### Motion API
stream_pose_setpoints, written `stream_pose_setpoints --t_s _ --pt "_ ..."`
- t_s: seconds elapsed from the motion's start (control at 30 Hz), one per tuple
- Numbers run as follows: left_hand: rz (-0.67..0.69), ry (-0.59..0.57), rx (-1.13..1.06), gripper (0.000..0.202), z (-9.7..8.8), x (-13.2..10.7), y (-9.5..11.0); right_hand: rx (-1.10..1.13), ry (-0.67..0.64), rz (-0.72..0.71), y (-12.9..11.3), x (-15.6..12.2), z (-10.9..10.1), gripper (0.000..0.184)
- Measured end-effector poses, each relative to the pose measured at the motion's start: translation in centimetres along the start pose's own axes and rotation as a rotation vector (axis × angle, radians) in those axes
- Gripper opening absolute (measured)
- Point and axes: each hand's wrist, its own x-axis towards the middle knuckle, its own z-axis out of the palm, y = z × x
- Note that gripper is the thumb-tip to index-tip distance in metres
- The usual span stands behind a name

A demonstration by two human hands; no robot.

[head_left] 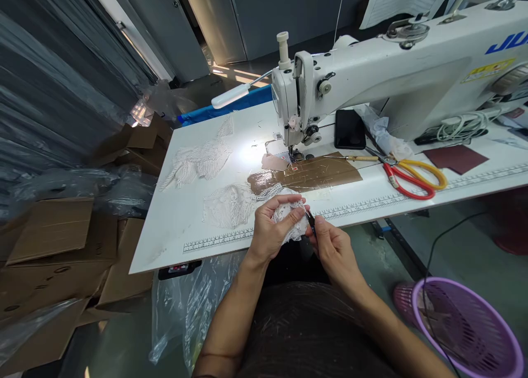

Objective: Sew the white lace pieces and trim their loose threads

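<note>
My left hand [270, 226] pinches a piece of white lace fabric [295, 230] near the front edge of the sewing table. Part of the same lace trails left across the table [165, 246]. In my right hand [334, 246] is a small pair of black thread snips [311, 222], its tips against the right edge of the lace. Most of the snips' body is hidden by the fingers. Behind both hands stands a white sewing machine [301, 92], with brown tape [322, 174] covering the surface under its needle. Another white lace piece [202, 160] lies farther back on the left.
Scissors with red and yellow handles [412, 179] lie right of the needle, near a black phone [350, 129] and a maroon piece [456, 159]. A purple basket [474, 317] stands on the floor at right. Cardboard boxes [61, 257] and plastic sheeting [198, 295] occupy the left.
</note>
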Motion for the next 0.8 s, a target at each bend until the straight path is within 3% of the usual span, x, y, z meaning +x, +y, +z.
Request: stream_pose_setpoints --t_s 0.2,0.4,0.8 --pt "0.128 0.038 0.221 0.023 -0.13 -0.06 0.13 -0.007 -0.009 0.003 -0.20 0.34 -0.04 0.055" --pt "0.073 0.023 0.126 0.030 -0.28 0.11 -0.26 -0.027 -0.054 0.001 0.17 0.09 -0.50 0.052" --pt "0.043 0.051 0.152 0.032 -0.31 0.09 -0.36 -0.029 -0.043 -0.001 -0.04 0.20 -0.33 0.053"
